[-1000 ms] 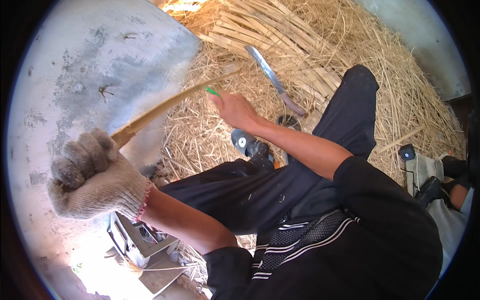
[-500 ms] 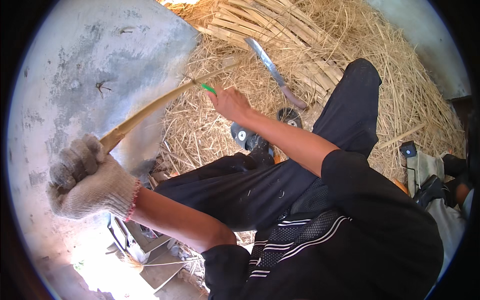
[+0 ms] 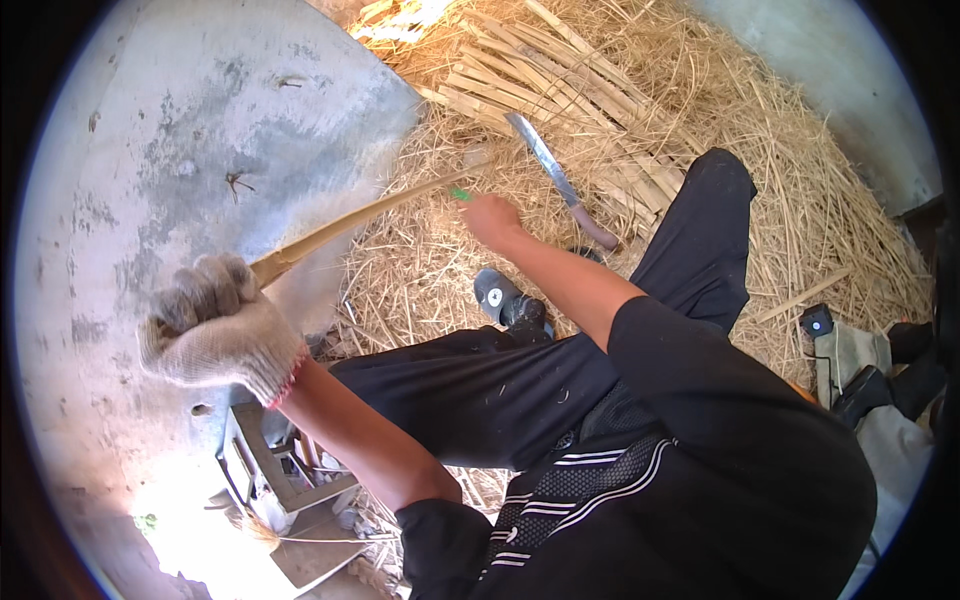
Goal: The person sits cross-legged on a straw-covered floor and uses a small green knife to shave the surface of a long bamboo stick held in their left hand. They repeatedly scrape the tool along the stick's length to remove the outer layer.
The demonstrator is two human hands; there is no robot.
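My left hand point(image 3: 222, 322), in a grey knitted glove with a red-edged cuff, is closed round the near end of a long bamboo strip point(image 3: 335, 229). The strip slants up and away to the right, its thin far end over the straw. My bare right hand point(image 3: 492, 222) grips a small tool with a green handle point(image 3: 460, 194), close to the strip's far end. The tool's working end is too small to make out, and I cannot tell whether it touches the strip.
A machete point(image 3: 545, 157) with a brown handle lies on straw point(image 3: 410, 250) beyond my right hand. Split bamboo strips point(image 3: 560, 80) are piled behind it. A stained wall point(image 3: 150, 150) stands at left. A wooden frame point(image 3: 265, 465) sits below my left arm; another person's feet point(image 3: 890, 375) show at right.
My left hand has moved upward and a little right, and the strip slopes less steeply. My right hand with the green-handled tool is nearer the strip's far end. The view has shifted slightly.
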